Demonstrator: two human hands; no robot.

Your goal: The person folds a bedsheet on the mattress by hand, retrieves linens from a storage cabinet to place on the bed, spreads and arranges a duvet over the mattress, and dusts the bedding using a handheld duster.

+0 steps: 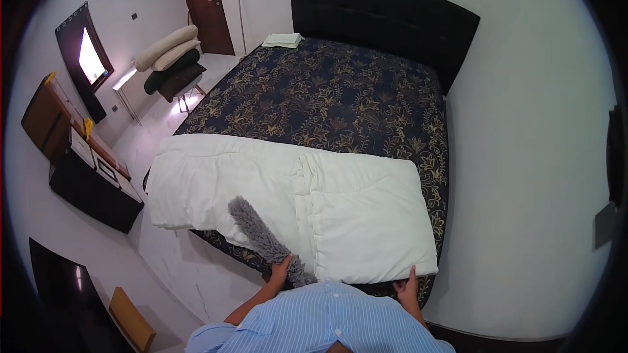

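Note:
A long, fluffy grey duster (258, 232) slants across the near edge of a folded white duvet (366, 202). My left hand (280, 273) is closed around the duster's lower part, close to my body. At the duvet's near right corner is my right hand (407, 289), its fingers apart. One finger reaches up to the duvet's edge and the others sit just below it; whether they press on the cloth I cannot tell. Beneath the duvet lies a mattress (327, 98) with a dark blue and gold floral pattern.
A black headboard (383, 19) stands at the far end, and folded white cloth (282, 40) lies on the mattress's far left corner. Left of the bed, pillows (173, 62) are piled on a chair. A dark cabinet (95, 189) lines the left wall; a white wall (523, 157) runs along the right.

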